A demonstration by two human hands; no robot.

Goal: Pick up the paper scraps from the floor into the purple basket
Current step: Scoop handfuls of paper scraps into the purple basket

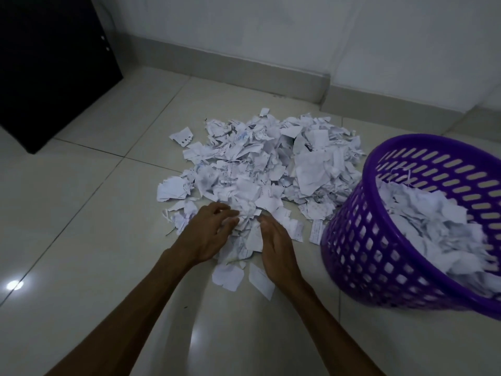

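Observation:
A big heap of torn white paper scraps lies on the tiled floor in the middle of the view. The purple slotted basket stands to its right, tilted toward me and partly filled with scraps. My left hand and my right hand are at the near edge of the heap, facing each other. A bunch of scraps sits between them. The left fingers curl into this bunch. The right palm presses against its other side with fingers fairly straight.
A dark cabinet stands at the back left. The wall and its skirting run behind the heap. Two loose scraps lie on the floor between my wrists. Bare tiles extend to the left and toward me.

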